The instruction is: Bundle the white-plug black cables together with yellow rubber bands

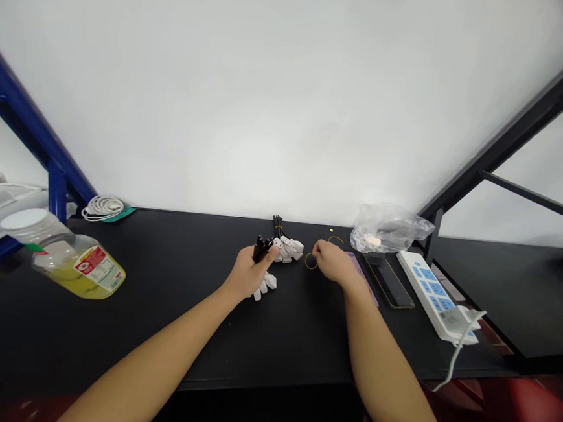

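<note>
My left hand (246, 274) is closed around a bundle of black leads (261, 248). White plastic ends (266, 284) stick out below the fist, and they look like part of the same bundle. Just behind lies a second bundle of black leads (278, 225) with white slotted ends (287, 249), bound by a thin yellow band. To the right, my right hand (332, 262) pinches a thin yellow rubber band (310, 261) that hangs in a loop at its fingertips. Another yellow band (336, 239) lies on the black table (169, 280) behind this hand.
On the right are a purple flat item (364, 279), a phone (389, 281), a white power strip (433, 294) and a clear plastic bag (392, 226). At left stand a plastic jar (82, 263) with yellow contents and a coiled white cable (104, 207). A wall (270, 106) rises behind.
</note>
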`<action>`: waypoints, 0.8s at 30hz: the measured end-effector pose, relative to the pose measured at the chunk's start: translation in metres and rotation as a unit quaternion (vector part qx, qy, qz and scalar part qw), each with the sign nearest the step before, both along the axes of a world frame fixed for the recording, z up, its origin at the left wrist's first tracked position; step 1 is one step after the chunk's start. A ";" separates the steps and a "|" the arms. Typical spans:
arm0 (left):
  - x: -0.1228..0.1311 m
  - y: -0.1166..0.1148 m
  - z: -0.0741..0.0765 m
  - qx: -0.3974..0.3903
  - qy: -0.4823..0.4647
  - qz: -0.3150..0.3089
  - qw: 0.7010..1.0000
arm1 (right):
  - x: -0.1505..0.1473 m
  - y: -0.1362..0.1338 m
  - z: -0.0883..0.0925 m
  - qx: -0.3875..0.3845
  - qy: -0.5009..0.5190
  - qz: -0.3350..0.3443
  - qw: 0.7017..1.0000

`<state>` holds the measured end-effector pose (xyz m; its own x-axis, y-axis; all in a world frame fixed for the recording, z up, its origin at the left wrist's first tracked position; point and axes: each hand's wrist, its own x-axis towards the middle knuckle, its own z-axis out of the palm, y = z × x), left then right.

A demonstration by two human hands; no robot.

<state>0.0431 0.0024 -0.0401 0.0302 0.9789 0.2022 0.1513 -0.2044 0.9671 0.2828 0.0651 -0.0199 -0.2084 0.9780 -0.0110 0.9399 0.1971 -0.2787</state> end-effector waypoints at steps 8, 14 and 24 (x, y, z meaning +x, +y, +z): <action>0.006 -0.007 0.011 0.007 0.025 -0.033 0.999 | -0.041 -0.032 0.020 -0.060 0.488 0.146 0.858; 0.005 -0.007 0.011 -0.019 0.014 -0.054 0.998 | -0.061 -0.049 0.013 -0.030 0.502 0.169 0.847; 0.003 -0.004 0.008 0.010 0.024 -0.015 1.000 | -0.056 -0.050 0.020 -0.055 0.620 0.174 0.763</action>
<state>0.0457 -0.0012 -0.0323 0.0687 0.9732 0.2196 0.1908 -0.2288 0.9546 0.2269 0.0155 0.0001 -0.3724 0.8684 0.3274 -0.1634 0.2859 -0.9442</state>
